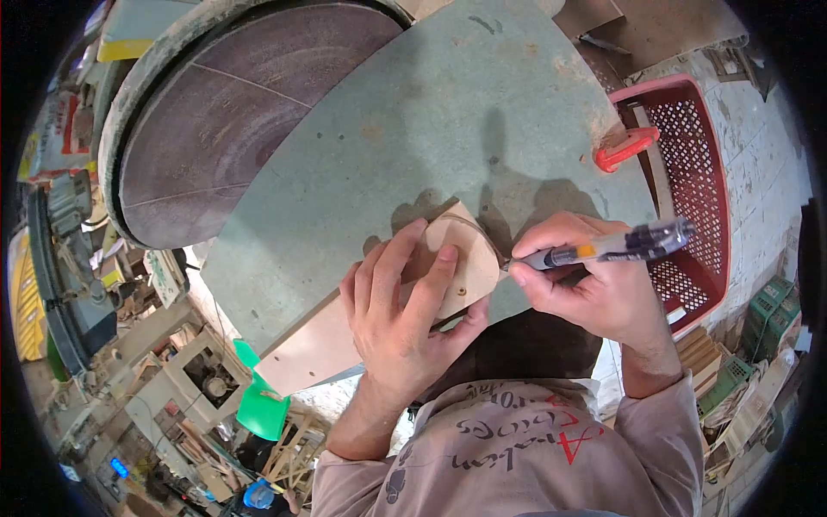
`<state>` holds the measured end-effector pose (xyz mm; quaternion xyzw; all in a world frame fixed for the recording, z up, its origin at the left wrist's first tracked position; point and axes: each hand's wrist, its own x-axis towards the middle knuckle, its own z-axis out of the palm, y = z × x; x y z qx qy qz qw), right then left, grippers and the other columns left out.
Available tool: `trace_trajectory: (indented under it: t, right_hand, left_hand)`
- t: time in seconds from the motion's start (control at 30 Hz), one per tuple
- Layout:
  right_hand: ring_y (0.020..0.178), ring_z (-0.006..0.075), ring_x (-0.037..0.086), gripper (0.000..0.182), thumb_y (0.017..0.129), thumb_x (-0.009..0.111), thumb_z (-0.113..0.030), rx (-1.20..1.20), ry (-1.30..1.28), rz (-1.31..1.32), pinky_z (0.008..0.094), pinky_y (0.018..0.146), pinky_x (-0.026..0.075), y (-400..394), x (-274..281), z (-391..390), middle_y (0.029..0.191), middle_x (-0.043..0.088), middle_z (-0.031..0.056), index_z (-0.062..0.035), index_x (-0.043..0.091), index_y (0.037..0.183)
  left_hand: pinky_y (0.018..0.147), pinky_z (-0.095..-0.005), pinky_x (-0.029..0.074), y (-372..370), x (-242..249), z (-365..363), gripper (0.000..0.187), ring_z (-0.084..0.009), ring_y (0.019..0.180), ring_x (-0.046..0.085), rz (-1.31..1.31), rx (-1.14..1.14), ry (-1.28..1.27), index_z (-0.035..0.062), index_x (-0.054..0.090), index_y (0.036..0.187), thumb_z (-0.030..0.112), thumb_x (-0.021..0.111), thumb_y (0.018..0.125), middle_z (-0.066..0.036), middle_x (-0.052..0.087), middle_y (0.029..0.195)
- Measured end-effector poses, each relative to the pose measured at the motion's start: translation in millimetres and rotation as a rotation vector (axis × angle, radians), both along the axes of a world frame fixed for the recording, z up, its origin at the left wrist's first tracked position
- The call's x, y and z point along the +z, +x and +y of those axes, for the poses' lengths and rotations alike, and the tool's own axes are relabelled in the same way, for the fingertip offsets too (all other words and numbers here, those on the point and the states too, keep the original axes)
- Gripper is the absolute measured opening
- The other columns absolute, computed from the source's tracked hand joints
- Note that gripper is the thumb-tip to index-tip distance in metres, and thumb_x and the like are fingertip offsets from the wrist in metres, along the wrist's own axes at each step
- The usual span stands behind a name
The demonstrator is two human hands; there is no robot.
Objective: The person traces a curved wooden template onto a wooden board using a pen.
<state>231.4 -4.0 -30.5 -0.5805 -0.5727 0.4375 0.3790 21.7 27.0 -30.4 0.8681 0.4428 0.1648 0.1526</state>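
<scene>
My left hand point(401, 314) presses a pale wooden piece with a rounded end point(475, 254) down onto a longer light wooden board point(314, 349). Its fingers are spread over the top, and the thumb wraps the near edge. A corner of the board shows past the curved end. Pinched in my right hand point(594, 289) is a pen point(637, 243) with a clear grey barrel. The pen's tip meets the wood at the right side of the rounded end. Small holes show in both wooden parts.
The wood lies on a grey-green table point(388, 155) beside a large sanding disc point(250, 112). A red clamp-like handle point(627, 150) sits at the table's right edge, near a red plastic basket point(719, 189). A green plastic object point(263, 409) and wood scraps lie at lower left.
</scene>
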Motion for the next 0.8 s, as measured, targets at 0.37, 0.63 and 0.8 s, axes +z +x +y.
trace_trajectory:
  t: [0.37,0.63,0.8]
  right_hand:
    - [0.069,0.0081,0.061,0.018,0.079,0.075,-0.001,0.013,0.048,0.088,0.0209,0.055,0.047,0.1,-4.4,20.2,0.083,0.063,0.0055,0.0012,0.063,0.093]
    - [0.059,0.0072,0.058,0.011,0.085,0.07,-0.005,-0.087,0.027,0.261,0.0218,0.051,0.045,-0.1,-2.9,22.6,0.073,0.059,0.0025,-0.0004,0.062,0.09]
    - [0.062,0.0029,0.054,0.007,0.086,0.067,-0.001,-0.032,-0.026,0.243,0.0184,0.05,0.04,2.4,-3.7,21.1,0.078,0.058,0.0004,0.0,0.061,0.089]
  left_hand:
    - [0.088,-0.0427,0.041,-0.9,-0.3,-0.4,0.06,-0.0264,0.106,0.058,0.011,0.024,0.008,0.0177,0.065,0.114,0.023,0.083,0.057,-0.009,0.057,0.125]
    - [0.087,-0.042,0.042,0.1,-0.1,0.2,0.056,-0.0261,0.105,0.058,0.005,0.019,0.025,0.0158,0.066,0.11,0.023,0.084,0.057,-0.01,0.057,0.125]
    - [0.087,-0.0421,0.042,0.5,-0.9,0.3,0.057,-0.0265,0.105,0.058,-0.011,0.022,0.014,0.0164,0.065,0.111,0.023,0.084,0.058,-0.01,0.058,0.125]
